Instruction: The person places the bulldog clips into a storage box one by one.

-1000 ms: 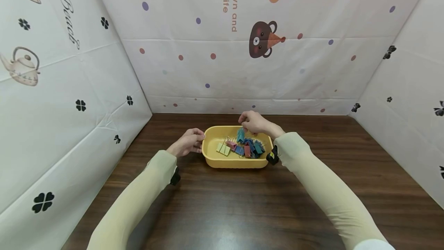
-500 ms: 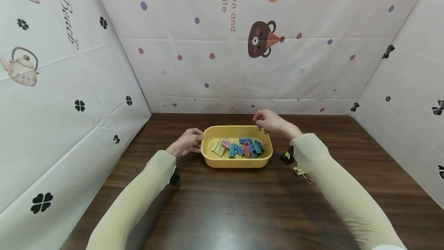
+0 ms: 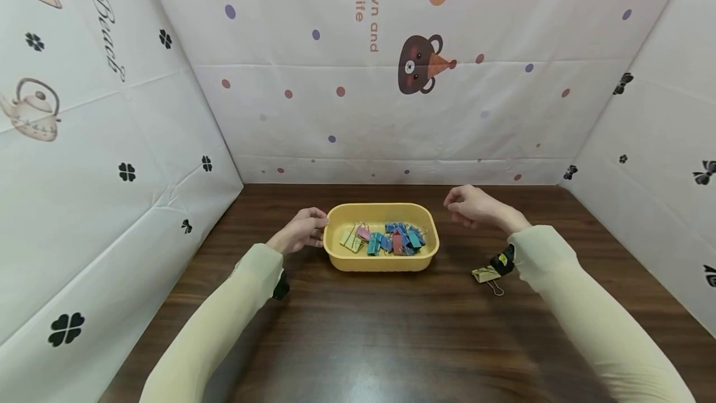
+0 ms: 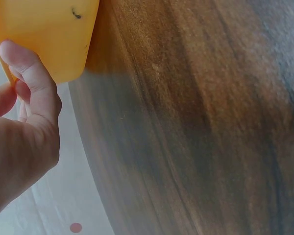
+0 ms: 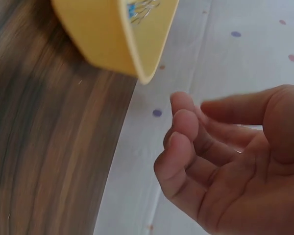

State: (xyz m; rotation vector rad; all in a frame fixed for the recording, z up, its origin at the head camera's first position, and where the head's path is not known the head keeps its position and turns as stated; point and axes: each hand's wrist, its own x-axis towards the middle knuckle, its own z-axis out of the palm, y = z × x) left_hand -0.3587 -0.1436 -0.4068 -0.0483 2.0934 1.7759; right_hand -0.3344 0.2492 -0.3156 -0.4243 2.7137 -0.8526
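Observation:
A yellow plastic basket (image 3: 382, 264) holds several binder clips: pale yellow clips (image 3: 352, 241) at the left, a pink clip (image 3: 363, 232), a teal clip (image 3: 374, 244) near the middle, and a blue, red and teal pile at the right. My left hand (image 3: 302, 231) pinches the basket's left end; in the left wrist view its thumb and fingers (image 4: 27, 61) lie at the rim. To the right of the basket, my right hand (image 3: 475, 207) hovers with fingers loosely curled. The right wrist view shows nothing in that hand (image 5: 225, 152).
On the dark wooden table (image 3: 358, 328), a pale yellow binder clip (image 3: 486, 275) lies right of the basket, partly overlapped by the black wrist camera (image 3: 503, 260). White patterned sheets (image 3: 313, 123) stand behind and on both sides.
My right hand held a teal clip over the basket; it let the clip drop inside, then moved right past the rim. The table clip came into view. My left hand stayed.

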